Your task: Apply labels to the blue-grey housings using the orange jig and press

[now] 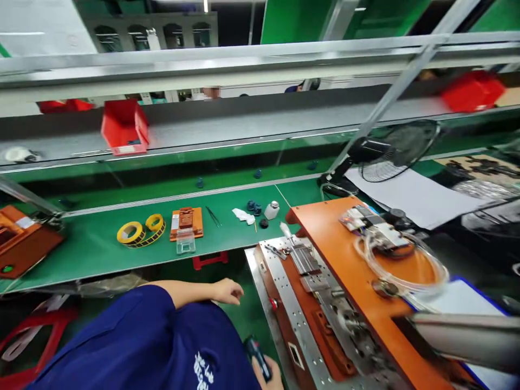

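My left hand (228,291) hangs in front of the blue shirt, near the table's front edge, with its fingers loosely curled; whether anything is between them is too small to tell. Low in the view, my right hand (268,375) is wrapped round a dark handheld tool (257,357), beside the metal machine base (300,319). On the green table (101,260) are a roll of yellow tape (130,233), an orange fixture (197,222) with a clear plastic piece (186,241), black tweezers (213,216), a white cloth (244,216) and a white bottle (272,210).
An orange plate (345,244) with coiled clear tubing (430,265) stands over the machine at right. Behind it is a black fan (400,151). Red bins, one of them here (125,127), sit on the grey shelf (244,119). An orange-brown box (24,244) is at far left.
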Motion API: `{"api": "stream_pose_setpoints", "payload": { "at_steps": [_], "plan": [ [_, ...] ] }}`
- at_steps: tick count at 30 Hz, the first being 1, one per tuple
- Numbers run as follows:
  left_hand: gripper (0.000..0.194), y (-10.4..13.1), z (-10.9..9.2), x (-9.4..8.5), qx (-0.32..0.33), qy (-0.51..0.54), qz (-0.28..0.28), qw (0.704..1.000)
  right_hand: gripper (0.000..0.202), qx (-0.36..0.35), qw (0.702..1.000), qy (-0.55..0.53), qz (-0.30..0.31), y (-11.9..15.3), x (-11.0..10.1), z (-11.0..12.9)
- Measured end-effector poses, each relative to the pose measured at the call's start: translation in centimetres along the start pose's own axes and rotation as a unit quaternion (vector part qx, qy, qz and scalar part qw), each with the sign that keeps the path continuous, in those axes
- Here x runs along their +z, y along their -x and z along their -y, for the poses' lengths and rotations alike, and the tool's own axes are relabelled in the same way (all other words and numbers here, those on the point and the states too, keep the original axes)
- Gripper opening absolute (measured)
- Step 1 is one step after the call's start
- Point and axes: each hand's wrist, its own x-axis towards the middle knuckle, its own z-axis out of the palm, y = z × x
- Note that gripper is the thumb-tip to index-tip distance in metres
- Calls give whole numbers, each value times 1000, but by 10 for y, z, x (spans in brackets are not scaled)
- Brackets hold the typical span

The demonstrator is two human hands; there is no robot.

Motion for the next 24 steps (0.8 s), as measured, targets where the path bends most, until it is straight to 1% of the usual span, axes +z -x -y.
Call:
{"api": "stream_pose_setpoints", "payload": {
  "at_steps": [2, 3, 4, 5, 7, 9, 11, 13, 14, 15, 16, 18, 20, 21, 23, 24],
  "plan": [
    [64, 15, -1, 3, 78, -18, 65, 995, 44, -57, 996, 14, 62, -13, 15, 18],
    [73, 20, -2, 0, 114, -41, 95, 988, 42, -97, 991, 18, 95, -23, 22, 33],
    [76, 23, -2, -7, 142, -69, 115, 981, 39, -142, 982, 23, 121, -35, 29, 49],
    [75, 25, -2, -15, 158, -96, 123, 975, 36, -183, 972, 32, 141, -47, 36, 67],
    [69, 28, 2, -35, 161, -120, 102, 974, 30, -246, 952, 55, 174, -66, 52, 100],
    [66, 32, 10, -57, 157, -96, 69, 980, 28, -280, 933, 85, 207, -77, 72, 125],
    [61, 35, 25, -80, 139, -44, 41, 988, 29, -294, 922, 106, 228, -83, 96, 139],
    [56, 34, 46, -108, 102, 1, 0, 995, 36, -288, 927, 103, 216, -86, 124, 148],
    [54, 32, 59, -127, 81, 16, -34, 996, 41, -279, 935, 97, 197, -88, 137, 151],
    [52, 29, 74, -150, 59, 28, -76, 995, 46, -270, 942, 92, 178, -91, 151, 155],
    [51, 25, 92, -177, 36, 37, -126, 991, 49, -260, 947, 91, 163, -95, 163, 159],
    [49, 15, 134, -242, -28, 59, -245, 967, 48, -242, 951, 106, 158, -105, 183, 166],
    [45, 6, 182, -315, -108, 75, -359, 924, 45, -223, 951, 124, 174, -116, 200, 170],
    [42, 2, 207, -351, -147, 82, -404, 899, 44, -212, 950, 131, 186, -121, 207, 171],
    [39, -5, 257, -415, -216, 95, -472, 850, 43, -189, 950, 139, 205, -129, 222, 170],
    [39, -7, 280, -442, -244, 103, -495, 828, 42, -178, 951, 142, 209, -132, 230, 169]
  ]
}}
